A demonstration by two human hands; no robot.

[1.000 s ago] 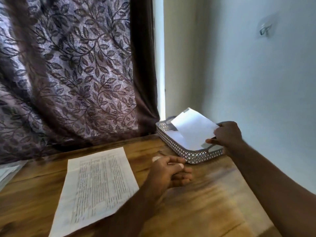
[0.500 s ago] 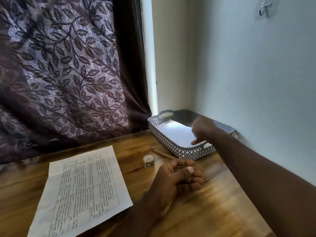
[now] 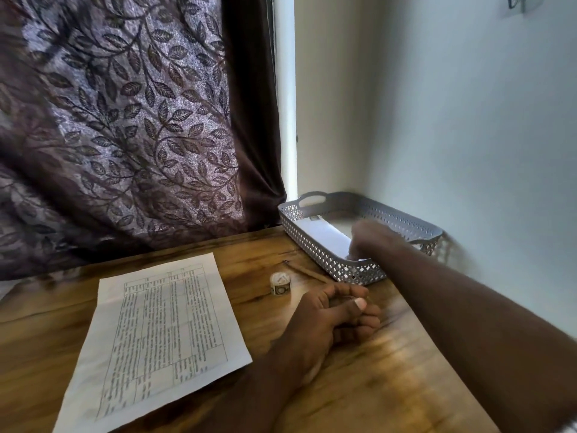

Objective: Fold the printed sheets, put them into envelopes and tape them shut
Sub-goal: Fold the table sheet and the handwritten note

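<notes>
Our right hand [image 3: 371, 240], blurred, grip unreadable, is reaching over white envelopes [image 3: 321, 237] in the lattice plastic basket [image 3: 327, 257], centre right; left hand [image 3: 331, 320] is resting loosely curled, empty, beside the flat printed sheet [image 3: 162, 335], lower left.

Envelope [image 3: 321, 235] lowered flat into tray [image 3: 312, 246], right hand [image 3: 370, 237] now blurred over its near end

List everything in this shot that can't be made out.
Head view only:
1. Right hand: motion-blurred at the basket; whether it grips the envelope is unclear.
2. Printed sheet: text too small to read.
3. Small roll: label too small to read.
4. Wall hook: cut off by the top edge.
5. Basket's near right corner: hidden behind the right forearm.
</notes>
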